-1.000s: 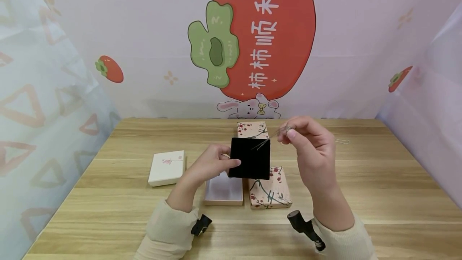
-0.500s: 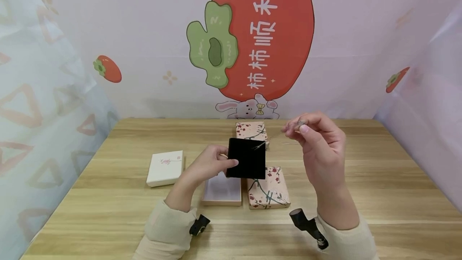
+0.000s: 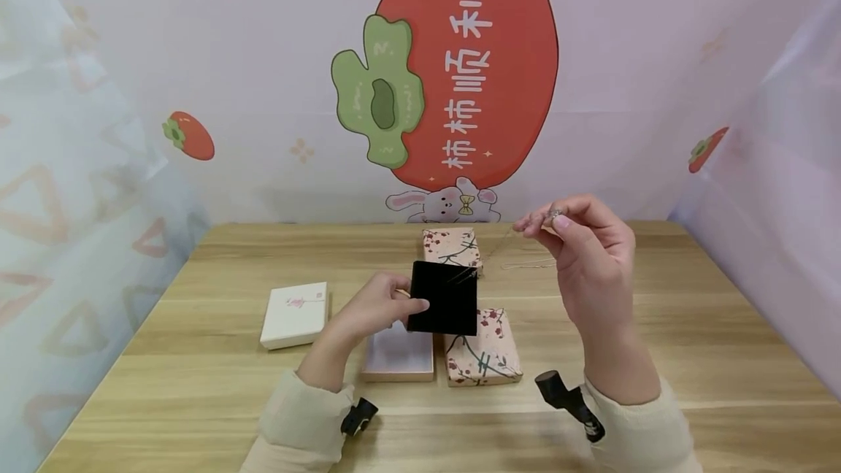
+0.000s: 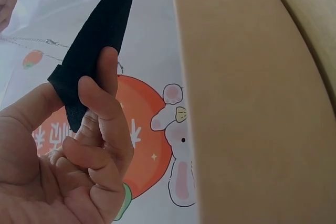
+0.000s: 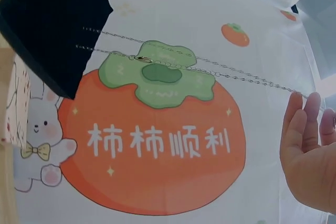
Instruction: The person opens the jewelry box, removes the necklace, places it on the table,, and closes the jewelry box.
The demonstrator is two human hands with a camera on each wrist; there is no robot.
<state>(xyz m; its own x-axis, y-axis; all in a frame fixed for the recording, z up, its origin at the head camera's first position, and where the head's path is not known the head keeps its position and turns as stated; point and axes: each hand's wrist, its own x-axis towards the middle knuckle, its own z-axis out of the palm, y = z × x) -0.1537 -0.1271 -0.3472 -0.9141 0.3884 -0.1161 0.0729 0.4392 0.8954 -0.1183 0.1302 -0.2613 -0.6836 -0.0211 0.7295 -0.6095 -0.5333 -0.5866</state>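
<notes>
A square black pad (image 3: 444, 299) is pinched at its left edge by my left hand (image 3: 373, 308), thumb on its face and fingers behind. The left wrist view shows the black pad (image 4: 100, 40) edge-on between thumb and fingers of the left hand (image 4: 79, 145). Up and to the right, my right hand (image 3: 594, 261) pinches a thin silver chain between thumb and forefinger. In the right wrist view the chain (image 5: 236, 75) runs taut in two strands from the black pad (image 5: 55, 30) to the right hand (image 5: 312, 156), with a small clasp on one strand.
An open box tray (image 3: 398, 356) and a floral box (image 3: 482, 356) lie below the pad; another floral box (image 3: 449, 243) sits behind it. A white box (image 3: 296, 314) stands at the left. Another thin chain (image 3: 528, 264) lies on the table (image 3: 690, 356).
My right hand has moved right and slightly up, away from the pad, drawing the chain out. The left hand still holds the pad, and the head view has shifted slightly.
</notes>
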